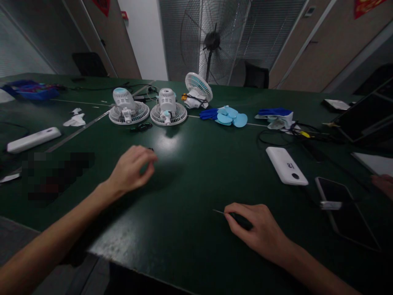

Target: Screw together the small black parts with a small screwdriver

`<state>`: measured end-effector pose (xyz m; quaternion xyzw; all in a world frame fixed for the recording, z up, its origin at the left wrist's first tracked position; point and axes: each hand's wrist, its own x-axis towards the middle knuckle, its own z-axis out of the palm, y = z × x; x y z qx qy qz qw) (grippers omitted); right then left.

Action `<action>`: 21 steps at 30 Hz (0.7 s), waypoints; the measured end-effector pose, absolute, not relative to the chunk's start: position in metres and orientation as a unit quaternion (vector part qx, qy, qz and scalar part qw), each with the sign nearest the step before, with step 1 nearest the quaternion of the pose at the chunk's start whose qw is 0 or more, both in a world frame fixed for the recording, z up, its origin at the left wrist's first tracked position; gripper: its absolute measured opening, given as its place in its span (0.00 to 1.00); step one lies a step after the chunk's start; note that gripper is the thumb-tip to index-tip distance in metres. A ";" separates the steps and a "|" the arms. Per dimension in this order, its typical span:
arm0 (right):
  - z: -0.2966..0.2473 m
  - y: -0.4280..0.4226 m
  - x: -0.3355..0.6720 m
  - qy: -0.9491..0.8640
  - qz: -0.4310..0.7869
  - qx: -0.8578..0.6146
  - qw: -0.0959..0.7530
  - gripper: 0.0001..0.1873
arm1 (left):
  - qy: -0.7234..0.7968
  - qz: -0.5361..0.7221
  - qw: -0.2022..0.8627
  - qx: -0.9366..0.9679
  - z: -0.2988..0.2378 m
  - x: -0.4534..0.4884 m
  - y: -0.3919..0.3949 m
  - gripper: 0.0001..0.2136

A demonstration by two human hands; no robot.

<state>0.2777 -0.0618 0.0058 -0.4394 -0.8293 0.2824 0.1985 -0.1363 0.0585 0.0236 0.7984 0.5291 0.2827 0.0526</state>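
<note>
Your left grip [132, 168] curls over the counter [184, 184]; whether it pinches anything can't be told. A small dark bit [150, 149] lies just past its fingertips. Your right grip [260, 231] is closed around a screwdriver [241, 220], its tip pointing left.

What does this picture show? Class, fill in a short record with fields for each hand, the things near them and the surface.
left hand: left hand curled, fingertips down at the table; whether it pinches anything cannot be told
right hand: right hand closed on a screwdriver, thin tip pointing left
surface: dark green table
behind the hands: left fan and middle fan face down, tilted fan, loose blue fan blades
to the right: white power bank, phone
</note>
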 end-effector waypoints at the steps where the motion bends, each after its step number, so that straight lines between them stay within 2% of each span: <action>1: 0.006 -0.062 0.278 -0.829 0.284 -0.439 0.200 0.08 | 0.543 0.280 0.053 0.790 0.023 -0.145 0.067 0.16; 4: 0.005 -0.061 0.279 -0.827 0.296 -0.434 0.198 0.09 | 0.586 0.242 0.096 0.767 0.017 -0.172 0.090 0.25; 6: 0.005 -0.062 0.279 -0.827 0.297 -0.434 0.198 0.09 | 0.581 0.211 0.123 0.777 0.011 -0.186 0.099 0.26; 15: 0.008 -0.062 0.278 -0.830 0.287 -0.439 0.191 0.09 | 0.548 0.185 0.078 0.812 0.009 -0.199 0.098 0.18; 18: 0.007 -0.062 0.278 -0.829 0.288 -0.440 0.190 0.09 | 0.591 0.239 0.069 0.768 0.006 -0.194 0.098 0.16; 21: 0.006 -0.062 0.278 -0.829 0.285 -0.441 0.193 0.09 | 0.614 0.366 0.125 0.688 0.001 -0.180 0.101 0.17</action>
